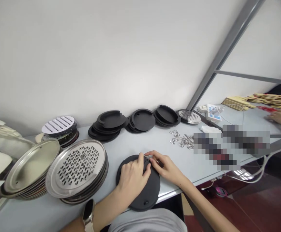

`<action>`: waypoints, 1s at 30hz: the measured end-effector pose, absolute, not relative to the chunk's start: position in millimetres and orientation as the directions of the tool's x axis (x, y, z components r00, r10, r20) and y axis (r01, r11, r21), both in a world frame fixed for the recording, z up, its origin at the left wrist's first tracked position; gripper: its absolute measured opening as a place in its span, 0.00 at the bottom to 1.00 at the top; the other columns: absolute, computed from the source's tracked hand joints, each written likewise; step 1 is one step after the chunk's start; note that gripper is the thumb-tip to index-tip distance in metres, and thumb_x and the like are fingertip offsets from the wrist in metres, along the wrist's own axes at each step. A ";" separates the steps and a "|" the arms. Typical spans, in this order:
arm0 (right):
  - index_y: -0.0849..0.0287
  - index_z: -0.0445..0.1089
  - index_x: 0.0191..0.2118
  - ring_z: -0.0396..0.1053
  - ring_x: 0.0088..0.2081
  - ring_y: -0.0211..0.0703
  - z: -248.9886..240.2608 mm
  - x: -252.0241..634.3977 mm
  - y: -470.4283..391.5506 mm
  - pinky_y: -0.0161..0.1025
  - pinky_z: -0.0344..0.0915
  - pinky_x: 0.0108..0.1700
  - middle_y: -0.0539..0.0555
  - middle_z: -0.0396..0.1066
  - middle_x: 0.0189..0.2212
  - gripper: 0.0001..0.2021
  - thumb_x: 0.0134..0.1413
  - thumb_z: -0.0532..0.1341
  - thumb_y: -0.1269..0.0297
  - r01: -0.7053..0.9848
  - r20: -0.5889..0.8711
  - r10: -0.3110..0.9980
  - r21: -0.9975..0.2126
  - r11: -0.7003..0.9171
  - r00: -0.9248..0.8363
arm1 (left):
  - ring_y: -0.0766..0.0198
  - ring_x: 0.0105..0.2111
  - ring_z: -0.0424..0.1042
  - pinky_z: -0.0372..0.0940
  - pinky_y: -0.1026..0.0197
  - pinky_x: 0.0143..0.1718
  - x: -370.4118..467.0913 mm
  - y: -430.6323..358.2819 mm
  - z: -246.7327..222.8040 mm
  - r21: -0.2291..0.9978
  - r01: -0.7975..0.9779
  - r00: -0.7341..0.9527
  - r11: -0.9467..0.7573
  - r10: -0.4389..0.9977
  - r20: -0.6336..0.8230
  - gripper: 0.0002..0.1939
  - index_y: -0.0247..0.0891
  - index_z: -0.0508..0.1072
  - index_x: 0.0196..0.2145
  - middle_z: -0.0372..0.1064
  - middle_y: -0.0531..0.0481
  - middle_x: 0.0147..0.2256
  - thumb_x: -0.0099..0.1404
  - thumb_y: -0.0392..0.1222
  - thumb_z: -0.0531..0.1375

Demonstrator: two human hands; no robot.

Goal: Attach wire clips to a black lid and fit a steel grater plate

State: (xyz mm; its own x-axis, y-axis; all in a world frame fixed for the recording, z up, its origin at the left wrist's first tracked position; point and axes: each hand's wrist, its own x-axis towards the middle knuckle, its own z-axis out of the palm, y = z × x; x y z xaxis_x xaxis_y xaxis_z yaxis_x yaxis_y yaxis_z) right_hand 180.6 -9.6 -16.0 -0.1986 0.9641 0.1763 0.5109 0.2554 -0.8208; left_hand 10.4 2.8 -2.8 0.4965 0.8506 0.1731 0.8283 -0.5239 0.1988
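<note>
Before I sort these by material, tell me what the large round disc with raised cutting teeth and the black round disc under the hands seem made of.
Silvery round disc with raised cutting teeth: probably stainless steel; its rim shines.
Black round disc under the hands: likely moulded plastic, given the even, matte black surface, though coated metal is possible.

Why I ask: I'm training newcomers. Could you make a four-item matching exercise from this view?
1. Watch
2. Loose metal rings
3. Nearest black disc
4. Yellow strips

A. beyond the slanted post
B. under the left hand and right hand
C. on the left wrist
D. silver, scattered

Pairs: 1-C, 2-D, 3-B, 4-A
</note>
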 end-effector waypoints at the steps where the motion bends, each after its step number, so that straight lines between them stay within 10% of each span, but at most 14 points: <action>1: 0.57 0.67 0.47 0.55 0.23 0.36 -16.4 180.4 -9.8 0.32 0.54 0.28 0.45 0.57 0.20 0.13 0.64 0.50 0.60 0.510 0.186 0.963 -0.819 0.262 -0.196 | 0.56 0.28 0.74 0.56 0.61 0.23 9.8 2.6 -2.9 0.183 0.831 0.497 -0.525 0.849 0.178 0.11 0.38 0.62 0.44 0.72 0.50 0.28 0.68 0.46 0.50; 30: 0.57 0.64 0.40 0.56 0.23 0.35 -17.3 176.8 -15.2 0.32 0.53 0.26 0.45 0.61 0.21 0.10 0.63 0.51 0.57 0.451 0.162 0.950 -0.851 0.271 -0.266 | 0.58 0.26 0.72 0.55 0.62 0.24 -12.0 2.1 4.7 0.159 0.698 0.675 -0.698 0.715 0.182 0.11 0.40 0.66 0.36 0.71 0.51 0.26 0.68 0.48 0.50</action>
